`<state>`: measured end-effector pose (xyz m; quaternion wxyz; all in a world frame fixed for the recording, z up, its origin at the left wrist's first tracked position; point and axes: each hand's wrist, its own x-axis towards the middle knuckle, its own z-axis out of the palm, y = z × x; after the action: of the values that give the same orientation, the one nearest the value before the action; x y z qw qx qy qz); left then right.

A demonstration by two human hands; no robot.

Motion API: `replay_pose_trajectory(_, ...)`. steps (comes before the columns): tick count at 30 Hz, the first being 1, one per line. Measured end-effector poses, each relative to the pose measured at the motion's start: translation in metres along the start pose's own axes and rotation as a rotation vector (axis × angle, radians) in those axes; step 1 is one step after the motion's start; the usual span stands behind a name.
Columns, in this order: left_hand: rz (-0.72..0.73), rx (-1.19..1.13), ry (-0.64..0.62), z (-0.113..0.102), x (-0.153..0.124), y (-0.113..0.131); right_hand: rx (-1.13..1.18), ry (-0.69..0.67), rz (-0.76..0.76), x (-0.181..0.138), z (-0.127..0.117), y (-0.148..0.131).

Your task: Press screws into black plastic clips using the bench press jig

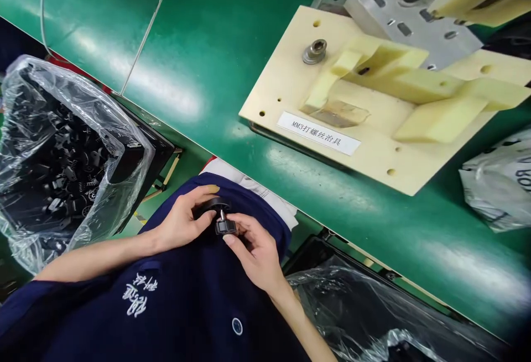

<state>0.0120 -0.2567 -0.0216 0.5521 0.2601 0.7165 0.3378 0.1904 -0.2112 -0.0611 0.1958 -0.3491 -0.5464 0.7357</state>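
Note:
Over my lap, my left hand [185,219] is closed round a black round part [210,206]. Just to its right, my right hand [252,248] pinches a small black piece with a metal pin [224,224] and presses it against the round part. Both hands meet in front of my dark blue garment [178,301], below the edge of the green table [215,58].
A plastic-lined box of several small black parts [62,157] stands at my left. A cream fixture plate with a label [332,108] and a grey metal block [398,8] lie on the table. A white bag [501,185] is at the right, and another plastic-lined bin [373,312] sits at lower right.

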Motion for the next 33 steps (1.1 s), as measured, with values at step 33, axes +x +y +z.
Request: replay_pose_trajectory(33,1.192,0.282,-0.097,0.002,0.039,0.027,-0.724,0.513,-0.633,0.014,-0.021,-0.037)
